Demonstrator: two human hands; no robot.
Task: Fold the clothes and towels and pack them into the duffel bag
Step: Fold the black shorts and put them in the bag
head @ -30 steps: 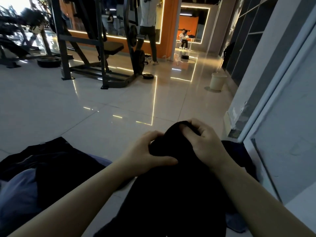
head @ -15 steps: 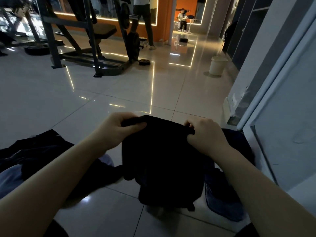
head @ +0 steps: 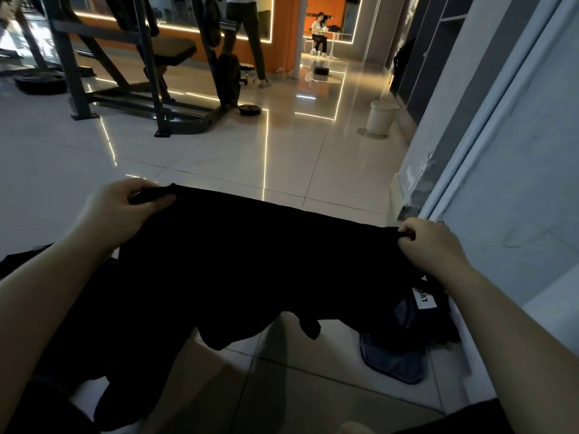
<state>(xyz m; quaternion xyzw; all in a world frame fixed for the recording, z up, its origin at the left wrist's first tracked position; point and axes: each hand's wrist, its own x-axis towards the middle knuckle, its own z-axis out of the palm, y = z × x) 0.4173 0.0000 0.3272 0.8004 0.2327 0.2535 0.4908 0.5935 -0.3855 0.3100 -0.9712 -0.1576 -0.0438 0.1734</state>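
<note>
Nearest the camera, a black garment hangs spread above the tiled floor, its top edge stretched taut between both hands and its lower hem dangling free. The left hand pinches the garment's upper left corner between thumb and curled fingers. The right hand grips the upper right corner, fingers curled tight round the cloth. Below the right forearm a dark bag with a white label lies on the floor against the grey wall, with a blue cloth just beside it; whether the two touch cannot be told. More dark clothing lies on the floor under the left forearm. Farther off, a pale bucket stands by the wall. A weight bench frame occupies the far left of the floor, with a weight plate beside its foot.
</note>
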